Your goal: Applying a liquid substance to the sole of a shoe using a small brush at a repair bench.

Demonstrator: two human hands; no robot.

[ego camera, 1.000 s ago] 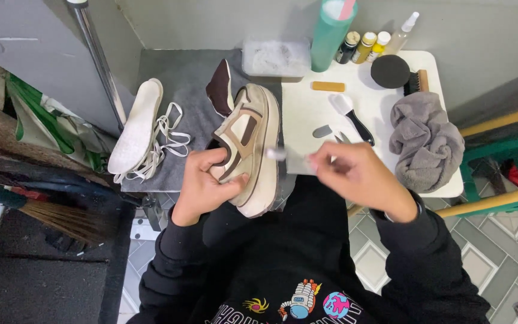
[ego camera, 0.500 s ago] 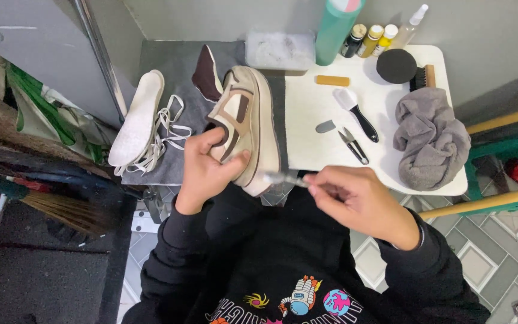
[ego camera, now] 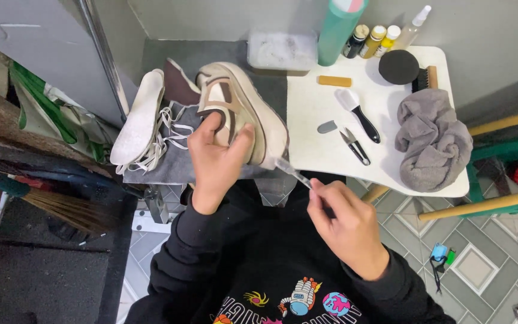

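Left hand wraps the side of a chunky beige and brown sneaker, fingers curled on its smooth panels, thumb against the thick cream sole. Shoe held tilted on its side over a grey felt mat, at the white counter edge. Right hand has its fingers pinched on a thin, clear-handled brush, tip at the sole's edge. Flat white insole and tangled white laces lie on the mat. Crumpled grey cloth well apart, right.
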